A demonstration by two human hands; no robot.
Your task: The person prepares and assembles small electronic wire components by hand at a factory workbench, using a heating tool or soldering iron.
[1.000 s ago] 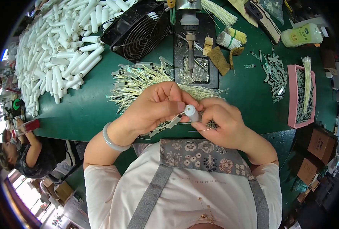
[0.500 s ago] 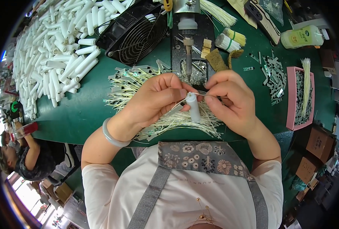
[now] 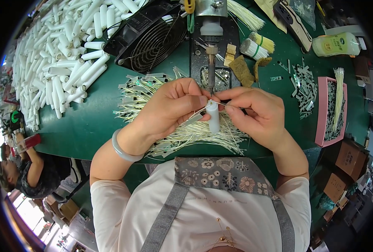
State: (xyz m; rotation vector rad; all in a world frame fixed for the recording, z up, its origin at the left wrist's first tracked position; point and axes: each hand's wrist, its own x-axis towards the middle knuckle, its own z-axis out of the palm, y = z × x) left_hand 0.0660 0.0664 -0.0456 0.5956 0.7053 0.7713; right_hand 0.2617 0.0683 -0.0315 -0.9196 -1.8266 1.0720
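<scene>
A white plastic tube (image 3: 213, 119) hangs upright over the wire pile, its top end at the fingertips of my left hand (image 3: 169, 105). That hand is closed, pinching the tube's end and pale wires; a flat grey piece shows below its fingers. My right hand (image 3: 260, 111) is closed on a thin strand that crosses to the tube's top; I take it for a wire. Just beyond both sets of fingertips is the tip of a soldering iron (image 3: 211, 75), pointing down from its stand. Under my hands lies a loose pile of pale wires (image 3: 186, 143) with flat grey pieces attached.
White tubes (image 3: 65, 63) are heaped at the left. A black fan (image 3: 153, 42) stands beside the iron's stand. To the right are brown sponges (image 3: 241, 70), small circuit boards (image 3: 304, 90), a pink box (image 3: 322, 111) and a bottle (image 3: 335, 44). Another person (image 3: 29, 172) sits far left.
My right fingertips have moved slightly, with the index finger now stretched further toward the tube's top. The view has shifted a little. My left hand keeps its pinch.
</scene>
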